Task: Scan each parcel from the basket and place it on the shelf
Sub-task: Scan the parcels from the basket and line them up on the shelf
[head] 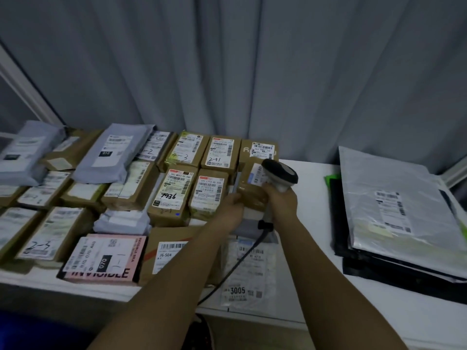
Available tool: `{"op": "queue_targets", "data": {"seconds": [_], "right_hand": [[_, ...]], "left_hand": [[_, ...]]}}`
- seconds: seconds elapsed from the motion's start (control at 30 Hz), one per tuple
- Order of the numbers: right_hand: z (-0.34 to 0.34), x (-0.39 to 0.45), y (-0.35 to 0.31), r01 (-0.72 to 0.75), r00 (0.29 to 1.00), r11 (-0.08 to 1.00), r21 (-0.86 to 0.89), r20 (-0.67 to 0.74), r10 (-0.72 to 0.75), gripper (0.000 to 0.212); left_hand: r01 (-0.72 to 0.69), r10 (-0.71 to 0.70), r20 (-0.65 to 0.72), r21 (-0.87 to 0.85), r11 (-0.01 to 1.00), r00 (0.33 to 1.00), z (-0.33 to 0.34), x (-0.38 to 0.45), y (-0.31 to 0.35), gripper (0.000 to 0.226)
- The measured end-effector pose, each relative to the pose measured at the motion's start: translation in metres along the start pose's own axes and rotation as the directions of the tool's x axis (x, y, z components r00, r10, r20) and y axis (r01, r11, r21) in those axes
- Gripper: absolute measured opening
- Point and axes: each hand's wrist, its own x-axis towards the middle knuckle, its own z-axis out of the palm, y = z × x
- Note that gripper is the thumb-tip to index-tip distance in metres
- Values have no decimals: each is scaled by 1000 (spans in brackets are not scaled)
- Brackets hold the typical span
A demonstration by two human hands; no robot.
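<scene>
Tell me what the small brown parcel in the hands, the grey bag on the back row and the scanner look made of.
Small brown parcel: cardboard, apparently wrapped in glossy clear tape, since it shines. Grey bag: soft matte plastic mailer, by its wrinkles and rounded edges. Handheld scanner: hard moulded plastic, dark head over a pale body, gripped by the right hand.

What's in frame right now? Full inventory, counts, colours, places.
cardboard parcels: a dozen or more, brown with white labels, in rows across the left of the table
grey mailers: about four, on and among the parcels at left
pink box: one, front left
held parcel: one, brown, centre
scanner: one, black and white, corded, over the held parcel
flat bags: a stack, silver on black, right
table: one, white
curtain: grey, behind
left hand: grips the held parcel
right hand: grips the scanner
</scene>
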Motion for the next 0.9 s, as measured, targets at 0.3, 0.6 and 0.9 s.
{"op": "queue_targets", "data": {"seconds": [0.3, 0.6, 0.9], "right_hand": [[0, -1, 1, -31, 999, 998, -51, 8, 31, 44], [15, -14, -11, 50, 994, 999, -8, 97, -49, 45], [63, -130, -44, 49, 908, 997, 56, 413, -68, 44]], "left_hand": [[-220, 218, 48, 63, 973, 975, -6, 2, 14, 48], [-234, 232, 56, 33, 972, 971, -24, 4, 9, 50], [-156, 144, -246, -30, 987, 958, -116, -87, 0, 45]]}}
